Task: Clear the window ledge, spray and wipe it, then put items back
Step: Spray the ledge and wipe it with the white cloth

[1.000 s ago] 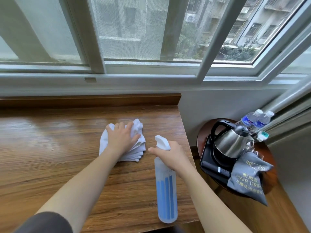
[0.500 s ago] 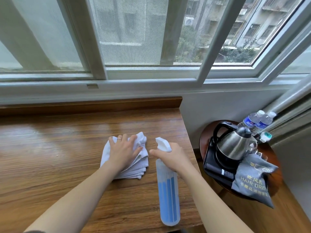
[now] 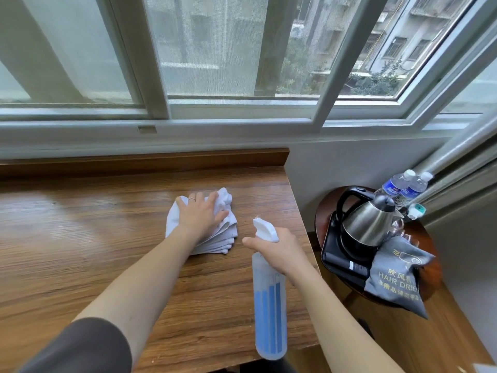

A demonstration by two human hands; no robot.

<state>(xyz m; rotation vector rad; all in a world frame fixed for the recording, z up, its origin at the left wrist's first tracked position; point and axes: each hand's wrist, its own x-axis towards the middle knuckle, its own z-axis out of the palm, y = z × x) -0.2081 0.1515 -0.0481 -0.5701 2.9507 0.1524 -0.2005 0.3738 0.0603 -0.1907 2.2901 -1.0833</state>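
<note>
The wooden window ledge (image 3: pixel 80 251) runs from the left to a corner at the right. On it lies a folded white cloth (image 3: pixel 215 238), and my left hand (image 3: pixel 201 216) presses flat on top of it with spread fingers. My right hand (image 3: pixel 277 251) grips the neck of a translucent spray bottle (image 3: pixel 270 305) holding blue liquid. Its white nozzle points away from me over the ledge's right part, the bottle's body hangs toward me, and my forefinger lies along the trigger.
Right of the ledge stands a round wooden side table (image 3: pixel 430 278). It carries a steel kettle (image 3: pixel 368 224) on a black tray, a grey hair-dryer bag (image 3: pixel 398 278) and two water bottles (image 3: pixel 403 184). The window frame (image 3: pixel 215 130) runs behind the ledge.
My left hand and the cloth have shifted slightly across the ledge. My right hand still holds the spray bottle in much the same pose.
</note>
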